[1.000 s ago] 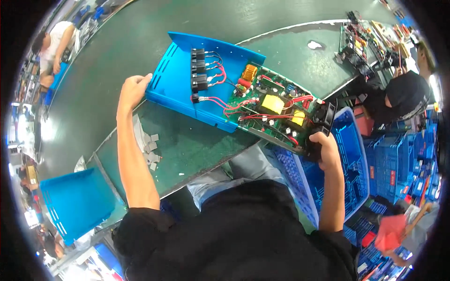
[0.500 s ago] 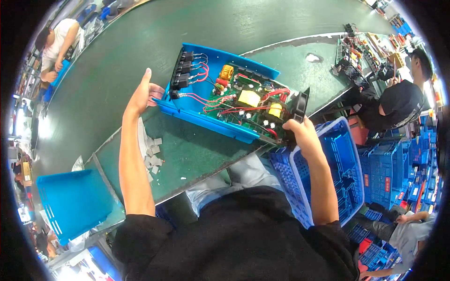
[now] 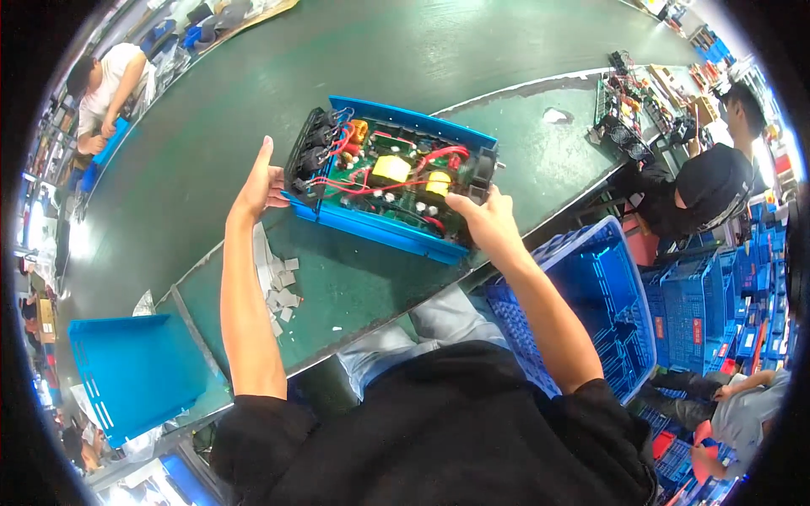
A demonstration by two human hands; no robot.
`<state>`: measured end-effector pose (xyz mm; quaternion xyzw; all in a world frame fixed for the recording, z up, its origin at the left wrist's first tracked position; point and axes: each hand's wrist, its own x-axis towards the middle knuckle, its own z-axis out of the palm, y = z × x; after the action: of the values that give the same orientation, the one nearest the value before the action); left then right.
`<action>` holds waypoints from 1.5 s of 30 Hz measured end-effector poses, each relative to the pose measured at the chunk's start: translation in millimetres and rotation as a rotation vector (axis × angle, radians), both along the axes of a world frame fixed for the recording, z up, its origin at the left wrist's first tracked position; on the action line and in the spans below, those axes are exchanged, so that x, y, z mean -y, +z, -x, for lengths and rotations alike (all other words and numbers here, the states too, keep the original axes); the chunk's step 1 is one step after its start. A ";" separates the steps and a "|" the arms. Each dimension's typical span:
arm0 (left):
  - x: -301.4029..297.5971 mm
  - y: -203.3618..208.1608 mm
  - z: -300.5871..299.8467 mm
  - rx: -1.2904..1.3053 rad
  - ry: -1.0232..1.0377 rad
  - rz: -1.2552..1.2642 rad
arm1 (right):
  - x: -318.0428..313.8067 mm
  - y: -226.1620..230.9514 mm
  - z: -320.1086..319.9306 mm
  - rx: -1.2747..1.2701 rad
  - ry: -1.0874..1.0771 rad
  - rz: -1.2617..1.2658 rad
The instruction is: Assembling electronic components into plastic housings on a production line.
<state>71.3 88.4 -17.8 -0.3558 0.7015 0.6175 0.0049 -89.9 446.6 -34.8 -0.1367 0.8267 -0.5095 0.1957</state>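
Observation:
A blue metal case lies slantwise over the green bench, its top side uncovered. In it sits a circuit board with yellow-wrapped transformers, red wires and a black fan at the right end. A black end panel with sockets stands at the case's left end. My right hand grips the board's fan end, thumb on top; its fingertips are hidden behind the fan. Against the left end rests my left hand, thumb up and fingers stretched toward the panel and case corner.
Another blue cover lies at the lower left. Pale paper scraps are on the bench near my left forearm. A blue plastic crate stands right of my lap. More circuit assemblies lie at the far right, by a seated person.
My right hand has moved left with the board and fan, which now sit deeper in the case. The black end panel has shifted to the case's left end, close to my left hand.

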 end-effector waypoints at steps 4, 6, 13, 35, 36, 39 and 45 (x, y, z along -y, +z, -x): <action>-26.0 4.0 3.9 -0.077 0.191 0.034 | -1.7 -14.4 9.8 -0.004 -0.021 0.055; -30.3 7.0 6.8 -0.069 0.210 0.053 | -2.2 -15.3 9.1 -0.027 -0.048 0.059; -18.6 2.3 8.7 -0.005 0.053 -0.040 | -17.0 29.1 -14.6 0.338 -0.113 0.524; -270.6 -30.4 -211.0 -0.408 0.635 0.913 | 74.2 -13.4 -80.5 1.130 -0.235 0.971; -273.0 -26.5 -213.1 -0.386 0.641 0.915 | 72.7 -8.8 -80.8 1.088 -0.215 0.956; -262.6 -38.2 -222.4 -0.389 0.692 1.048 | 80.4 -5.4 -68.8 1.040 -0.237 0.940; -239.9 -58.0 -225.0 -0.289 0.799 1.076 | 142.4 1.3 -11.4 1.113 -0.172 0.820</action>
<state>296.3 328.2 -75.8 -0.4543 0.7192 0.1786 -0.4944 -78.5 304.2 -33.5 0.1478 0.3521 -0.7887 0.4818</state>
